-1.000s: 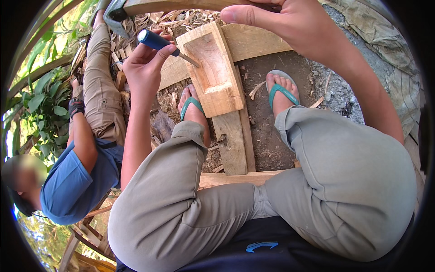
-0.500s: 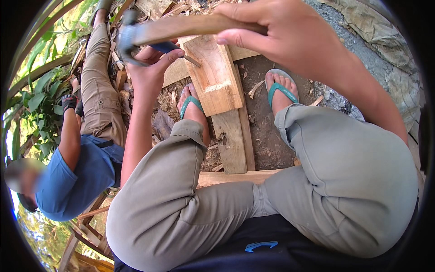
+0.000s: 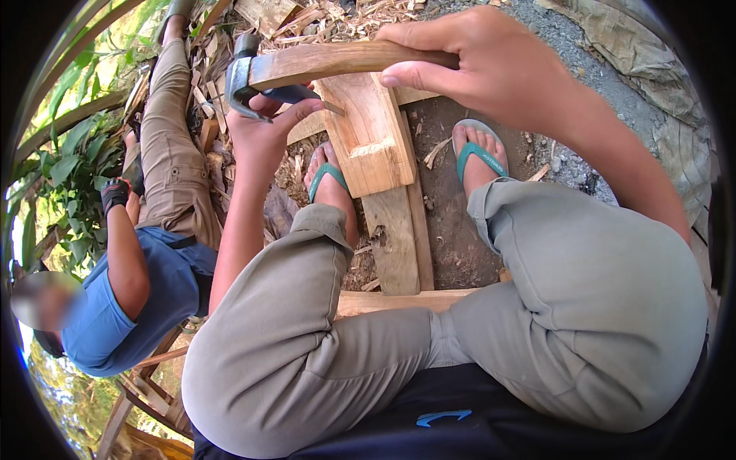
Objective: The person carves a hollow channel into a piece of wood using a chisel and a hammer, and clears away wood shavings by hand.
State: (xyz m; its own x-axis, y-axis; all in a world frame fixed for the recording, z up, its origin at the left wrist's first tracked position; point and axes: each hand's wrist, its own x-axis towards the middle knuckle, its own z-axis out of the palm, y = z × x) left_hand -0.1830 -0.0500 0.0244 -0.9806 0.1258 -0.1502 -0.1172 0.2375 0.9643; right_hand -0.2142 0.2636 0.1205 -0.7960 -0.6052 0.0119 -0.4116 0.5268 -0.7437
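My right hand [image 3: 479, 69] is closed round the wooden handle of a claw hammer [image 3: 337, 63]. The metal head hangs over my left hand [image 3: 261, 138] and covers part of its fingers. That left hand grips a chisel [image 3: 292, 93] by its dark blue handle, with the blade slanting right. Its tip rests in the hollow of a pale wooden block [image 3: 380, 170], at the left side of the carved recess. A rough ledge of cut fibres crosses the hollow's near end. The block lies on a plank [image 3: 389, 241] between my feet.
My feet in green flip-flops [image 3: 328, 172] stand on either side of the block. Wood chips [image 3: 314, 23] litter the ground beyond. At the left a person in a blue shirt [image 3: 165, 287] sits by leafy plants [image 3: 73, 153]. Grey sheeting [image 3: 644, 61] lies at the far right.
The hammer head, blurred before, has shifted a little right and down and now looks sharp. The chisel stays in the block's hollow, held by my left hand.
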